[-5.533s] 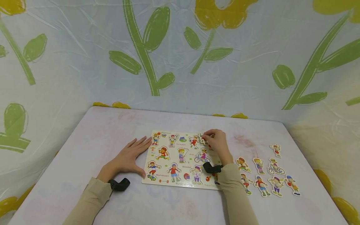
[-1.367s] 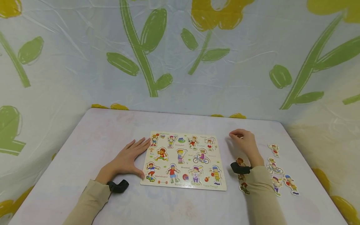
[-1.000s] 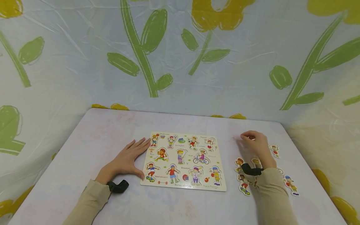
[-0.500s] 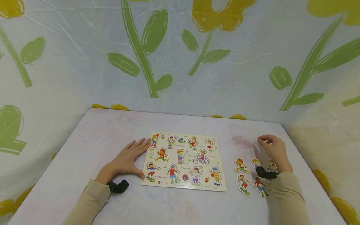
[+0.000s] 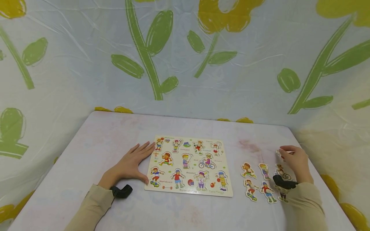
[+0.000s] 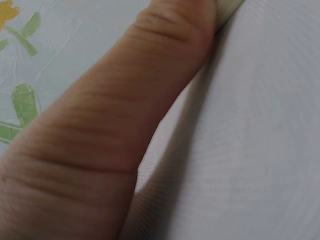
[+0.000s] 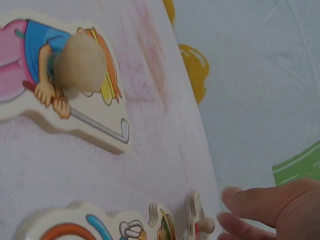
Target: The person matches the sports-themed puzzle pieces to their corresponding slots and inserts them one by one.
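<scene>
We keep the fingers of our right hand (image 5: 296, 162) bent toward one another with a narrow gap, and we make out nothing held in them; from the right wrist, their tips show just beside the pale knob (image 7: 206, 226) of a red-and-white figure piece (image 7: 193, 215). That piece lies well to the right of the puzzle board (image 5: 176, 164), mostly hidden behind the hand in the head view.

The fingers of our left hand (image 5: 128, 163) spread wide, fingertips and thumb against the puzzle board's left edge.

Nearer the puzzle board, on its right side, we have two rows of pieces lying flat: a runner piece (image 5: 248, 170), a golfer piece (image 5: 264, 171) and a cyclist piece (image 5: 279, 169) in the farther one; a skateboarder piece (image 5: 251, 190), a roller skater piece (image 5: 268, 192) and a baseball piece (image 5: 283, 194) in the closer one. Our right wrist camera (image 5: 284, 183) covers part of the cyclist and baseball pieces.

The bench (image 5: 185, 211) extends all around the puzzle board, and beyond it we face a flower-print cloth (image 5: 245, 86).
</scene>
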Action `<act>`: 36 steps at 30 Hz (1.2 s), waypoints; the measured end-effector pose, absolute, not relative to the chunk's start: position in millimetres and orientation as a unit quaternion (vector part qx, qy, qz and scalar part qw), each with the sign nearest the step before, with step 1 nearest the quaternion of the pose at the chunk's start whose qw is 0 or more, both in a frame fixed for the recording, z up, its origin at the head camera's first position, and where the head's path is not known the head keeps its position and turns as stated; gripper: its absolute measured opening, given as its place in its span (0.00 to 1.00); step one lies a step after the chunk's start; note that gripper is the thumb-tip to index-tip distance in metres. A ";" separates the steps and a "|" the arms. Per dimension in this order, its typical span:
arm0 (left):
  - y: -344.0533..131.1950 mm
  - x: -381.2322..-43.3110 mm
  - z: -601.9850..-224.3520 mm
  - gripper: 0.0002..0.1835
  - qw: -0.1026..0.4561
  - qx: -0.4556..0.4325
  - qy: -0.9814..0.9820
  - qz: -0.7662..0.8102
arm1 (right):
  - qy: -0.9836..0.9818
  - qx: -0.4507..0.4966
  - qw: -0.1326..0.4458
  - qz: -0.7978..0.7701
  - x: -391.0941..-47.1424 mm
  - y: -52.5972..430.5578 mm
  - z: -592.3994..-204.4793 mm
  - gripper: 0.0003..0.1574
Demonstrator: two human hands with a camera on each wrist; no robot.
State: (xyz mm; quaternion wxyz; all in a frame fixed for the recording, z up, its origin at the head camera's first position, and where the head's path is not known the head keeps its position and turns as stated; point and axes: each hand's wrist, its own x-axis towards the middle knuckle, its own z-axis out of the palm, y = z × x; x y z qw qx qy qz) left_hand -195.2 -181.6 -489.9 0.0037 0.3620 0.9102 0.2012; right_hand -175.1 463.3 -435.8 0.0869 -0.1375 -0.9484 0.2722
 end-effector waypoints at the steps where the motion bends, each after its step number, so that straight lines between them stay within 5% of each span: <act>1: -181.8 -195.3 -490.0 0.76 0.006 0.361 0.911 0.200 | -0.946 -0.147 0.074 0.278 -173.6 464.1 -435.5 0.25; 7: -182.0 -195.6 -490.0 0.76 0.007 0.361 0.911 0.199 | -0.935 -0.184 0.032 0.302 -167.5 466.7 -437.8 0.26; 27: -180.7 -193.7 -487.9 0.76 -0.012 0.365 0.909 0.200 | -0.935 -0.184 0.070 0.295 -170.4 472.9 -444.7 0.21; 36: -180.8 -194.2 -489.0 0.76 0.006 0.357 0.913 0.199 | -0.937 -0.171 0.042 0.303 -173.9 467.0 -441.2 0.22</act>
